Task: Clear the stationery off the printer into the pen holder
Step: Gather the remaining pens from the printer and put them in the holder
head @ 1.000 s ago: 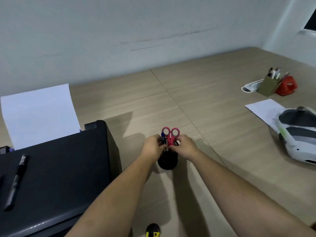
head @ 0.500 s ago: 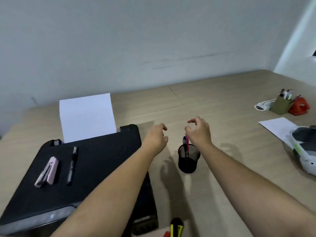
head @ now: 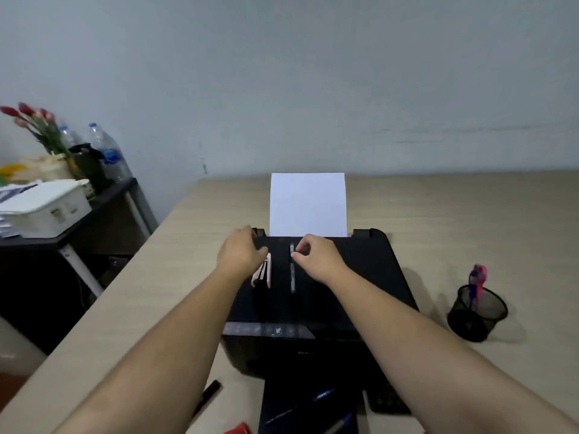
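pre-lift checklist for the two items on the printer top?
1. Left hand on pink stapler: fingers at its far end, closed grip not confirmed: cannot tell.
2. Right hand on black pen: fingertips pinching its far end: ok.
3. Both items flat on printer lid, apart from each other: ok.
4. Mesh pen holder upright on the desk, right of the printer, with room inside: ok.
5. Path from printer to holder free of objects: ok.
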A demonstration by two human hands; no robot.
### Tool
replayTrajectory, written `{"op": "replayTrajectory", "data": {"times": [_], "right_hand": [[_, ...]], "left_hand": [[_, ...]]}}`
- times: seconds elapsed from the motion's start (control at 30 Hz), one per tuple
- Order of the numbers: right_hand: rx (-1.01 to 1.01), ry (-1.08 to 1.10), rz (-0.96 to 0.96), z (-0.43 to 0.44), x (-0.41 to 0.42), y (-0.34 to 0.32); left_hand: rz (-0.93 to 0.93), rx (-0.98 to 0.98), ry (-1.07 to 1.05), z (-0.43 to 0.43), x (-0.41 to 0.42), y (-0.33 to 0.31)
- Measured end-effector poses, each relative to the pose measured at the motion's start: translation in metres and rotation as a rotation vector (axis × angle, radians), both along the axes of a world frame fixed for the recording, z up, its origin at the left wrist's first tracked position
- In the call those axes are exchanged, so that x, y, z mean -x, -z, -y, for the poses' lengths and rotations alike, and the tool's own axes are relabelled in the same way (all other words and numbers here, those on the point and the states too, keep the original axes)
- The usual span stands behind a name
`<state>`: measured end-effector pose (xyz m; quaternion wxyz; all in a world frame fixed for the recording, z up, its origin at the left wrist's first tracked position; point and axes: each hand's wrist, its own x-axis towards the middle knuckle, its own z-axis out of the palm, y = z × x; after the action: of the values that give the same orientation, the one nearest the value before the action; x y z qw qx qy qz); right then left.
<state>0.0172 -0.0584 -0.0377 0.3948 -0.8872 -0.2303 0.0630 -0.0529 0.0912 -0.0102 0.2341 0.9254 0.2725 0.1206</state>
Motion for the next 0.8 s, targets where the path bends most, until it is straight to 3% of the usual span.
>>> {"op": "replayTrajectory", "data": {"times": [0.23,0.47,0.67,0.8], "right_hand": [[0.218,0.168,-0.006,-0.032,0.009,0.018],[0.284,0.239,-0.038,-0.032,0.000,0.029],[0.090,0.302,-0.166,-0.013,-0.010,0.014],[-0.053,0.320,-0.112,0.011,-0.020,-0.012]], "left_hand": [[-0.154,0.058,0.012,-0.010,0.005,0.036],[-0.248,0.005,0.006,0.004,-0.010,0.043],[-0.237,0.114,0.005,-0.003,-0.012,0.025],[-0.149,0.143,0.051,0.008,-0.023,-0.001]]}}
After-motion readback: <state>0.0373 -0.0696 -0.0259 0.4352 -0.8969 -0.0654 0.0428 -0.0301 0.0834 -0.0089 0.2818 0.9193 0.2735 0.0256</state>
